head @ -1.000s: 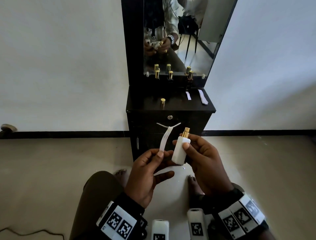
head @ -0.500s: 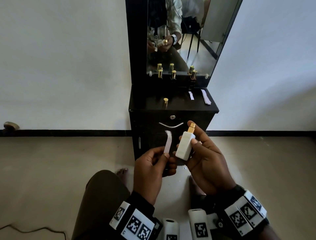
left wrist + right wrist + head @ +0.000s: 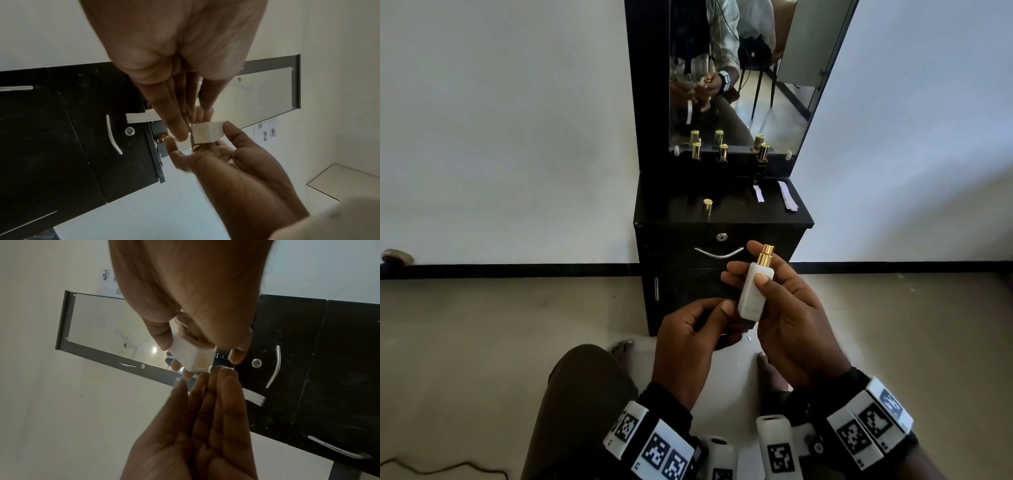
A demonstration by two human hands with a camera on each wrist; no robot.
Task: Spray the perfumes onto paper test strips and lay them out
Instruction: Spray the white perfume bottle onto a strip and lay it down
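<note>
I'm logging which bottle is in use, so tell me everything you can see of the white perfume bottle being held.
The white perfume bottle is a slim rectangular block, opaque and matte, with a gold spray nozzle on top and no cap. It is held nearly upright, tilted slightly right, in front of the black cabinet. The right hand grips it, thumb on its front and fingers behind.

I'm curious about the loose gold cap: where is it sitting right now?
In the head view the gold cap stands upright on the left part of the black cabinet top, in front of the mirror, left of the two paper strips.
</note>
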